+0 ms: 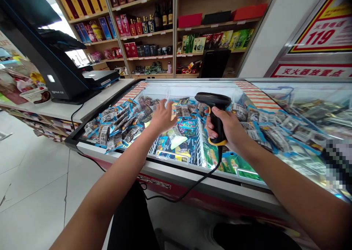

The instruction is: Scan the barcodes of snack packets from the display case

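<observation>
My right hand [227, 127] is wrapped round the handle of a black and yellow barcode scanner [213, 99], held upright above the chest freezer [231, 185]. From the base of its handle a black cable [189, 191] loops down past the freezer's front edge. Over the freezer's left half, my left hand [164, 116] reaches out with fingers apart, holding nothing that I can see. Below it lie blue and yellow packets [178, 147], one with a pale green end. Piles of small clear-and-blue snack packets [118, 123] spread on both sides.
A black checkout terminal [63, 77] stands on the white counter [90, 107] at left. Shelves [145, 35] with boxes, bottles and bags rise behind the freezer. White wire dividers [200, 143] split the freezer inside. A dark screen [216, 63] stands behind the freezer.
</observation>
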